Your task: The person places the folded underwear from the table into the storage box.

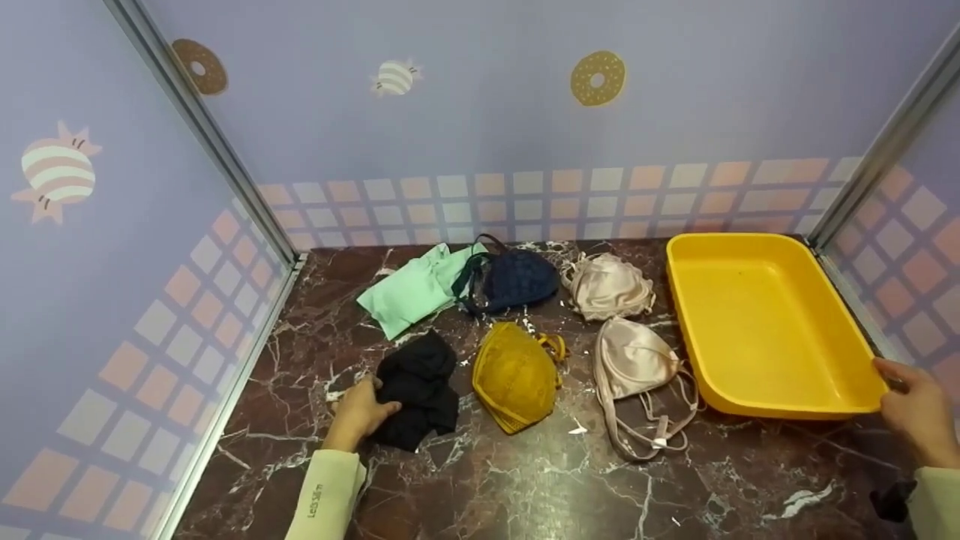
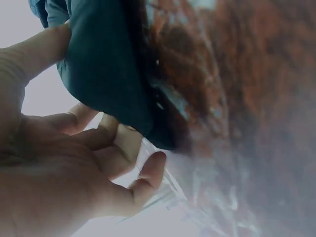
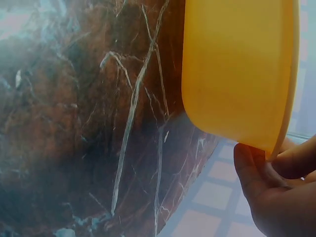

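My left hand (image 1: 360, 411) holds the left edge of a black folded garment (image 1: 417, 390) on the tabletop. In the left wrist view, the thumb lies along the dark cloth (image 2: 106, 69) and the fingers bend at its other side. At the far right, my right hand (image 1: 916, 409) pinches the near corner rim of a yellow plastic tray (image 1: 765, 322). The right wrist view has the thumb and fingers on either side of the rim (image 3: 291, 89). Just right of the black garment lies a mustard-yellow bra (image 1: 517, 375).
Behind are a folded mint-green garment (image 1: 420, 289), a navy bra (image 1: 521, 279) and a pale satin bra (image 1: 611, 285). Another champagne bra (image 1: 637, 356), straps loose, lies beside the tray. Patterned walls (image 1: 487, 112) enclose the dark marbled tabletop (image 1: 525, 495) at the back and sides.
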Available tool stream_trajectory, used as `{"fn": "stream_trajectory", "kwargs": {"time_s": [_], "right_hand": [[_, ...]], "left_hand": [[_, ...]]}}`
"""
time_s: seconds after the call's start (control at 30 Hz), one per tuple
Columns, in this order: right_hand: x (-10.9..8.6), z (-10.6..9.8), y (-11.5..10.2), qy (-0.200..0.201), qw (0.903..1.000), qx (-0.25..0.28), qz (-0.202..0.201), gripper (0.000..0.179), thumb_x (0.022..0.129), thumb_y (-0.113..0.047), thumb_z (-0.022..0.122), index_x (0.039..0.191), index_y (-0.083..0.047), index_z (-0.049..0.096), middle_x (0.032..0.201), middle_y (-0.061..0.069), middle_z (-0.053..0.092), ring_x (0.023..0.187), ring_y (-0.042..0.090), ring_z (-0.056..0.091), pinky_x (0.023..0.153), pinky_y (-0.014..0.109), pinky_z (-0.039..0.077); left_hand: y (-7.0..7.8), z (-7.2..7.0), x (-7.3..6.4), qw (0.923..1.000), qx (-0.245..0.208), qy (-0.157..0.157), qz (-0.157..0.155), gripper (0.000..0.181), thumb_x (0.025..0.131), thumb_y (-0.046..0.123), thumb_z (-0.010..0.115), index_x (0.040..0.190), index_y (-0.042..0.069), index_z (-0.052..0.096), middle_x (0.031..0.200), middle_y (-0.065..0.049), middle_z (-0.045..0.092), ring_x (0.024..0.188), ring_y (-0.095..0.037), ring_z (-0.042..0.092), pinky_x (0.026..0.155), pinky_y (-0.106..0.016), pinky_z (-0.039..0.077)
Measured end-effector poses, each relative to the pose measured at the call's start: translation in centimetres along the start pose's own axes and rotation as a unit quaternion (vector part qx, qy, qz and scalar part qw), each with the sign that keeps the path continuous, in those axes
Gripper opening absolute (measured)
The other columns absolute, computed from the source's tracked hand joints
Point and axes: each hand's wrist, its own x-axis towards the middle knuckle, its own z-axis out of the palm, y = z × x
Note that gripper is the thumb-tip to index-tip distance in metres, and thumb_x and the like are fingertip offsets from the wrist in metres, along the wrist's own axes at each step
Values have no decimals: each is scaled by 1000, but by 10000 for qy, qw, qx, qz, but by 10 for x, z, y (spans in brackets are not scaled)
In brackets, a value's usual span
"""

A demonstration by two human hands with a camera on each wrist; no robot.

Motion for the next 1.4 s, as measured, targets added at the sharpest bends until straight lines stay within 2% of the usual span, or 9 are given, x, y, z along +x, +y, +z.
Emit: {"fn": "stream_trajectory", "kwargs": {"time_s": [0.17,0.33,0.47,0.53,0.67,0.73,0.83,1.13,1.4], "right_hand": [[0,2,0,26,10000,57,-69,61,73,13,38,134,15,39,128,38,38,109,52,41,61,8,28],[-1,3,0,-40,10000,66,43,62,75,12,36,137,13,35,132,38,35,114,54,38,69,10,33],[-2,5,0,-41,9999,65,147,61,77,13,33,139,11,34,135,37,33,119,54,36,95,30,40],[-2,5,-1,-39,9998,88,181,61,78,14,32,139,10,34,136,36,33,120,53,36,99,38,37],[0,5,-1,-37,9998,81,159,62,77,14,33,139,10,34,136,36,33,120,54,35,82,18,38],[1,5,-2,-39,9999,76,142,62,77,14,33,139,9,35,137,35,34,120,53,35,80,14,35],[2,5,-2,-72,9998,122,153,63,77,13,35,140,7,35,139,33,33,122,51,35,94,21,35],[0,6,2,-5,9996,255,-102,65,74,14,37,139,6,38,139,30,36,121,48,35,97,17,26],[2,4,3,38,9991,304,-306,61,76,12,43,137,5,42,135,28,41,110,37,43,77,7,29]], "left_hand": [[-5,1,-3,9945,-622,535,649,47,81,12,75,120,10,50,109,-22,61,91,-39,59,74,-51,45],[-2,-2,-3,9850,-1059,790,1113,49,82,7,73,125,14,49,120,-22,58,99,-40,59,78,-52,45],[3,-9,-3,9797,-1277,894,1262,49,82,6,72,125,14,50,123,-23,57,108,-41,55,84,-56,43],[7,-13,-4,9767,-1380,965,1333,48,82,5,72,124,14,51,124,-23,56,111,-40,54,86,-56,43],[19,-23,-7,9706,-1556,1110,1464,45,82,4,70,122,15,53,118,-18,59,106,-35,56,84,-51,44],[28,-28,-9,9667,-1650,1186,1557,45,82,5,70,122,16,53,113,-14,60,100,-31,57,81,-48,45],[46,-35,-12,9576,-1782,1372,1798,44,82,4,70,122,17,55,107,-11,60,95,-27,57,79,-45,45],[111,-45,-13,9145,-2120,1840,2915,43,81,3,71,121,10,56,110,-9,60,102,-21,55,89,-39,42],[174,-44,-11,8780,-2547,1721,3669,44,82,5,72,122,12,56,108,-8,63,100,-18,58,85,-38,44]]}}
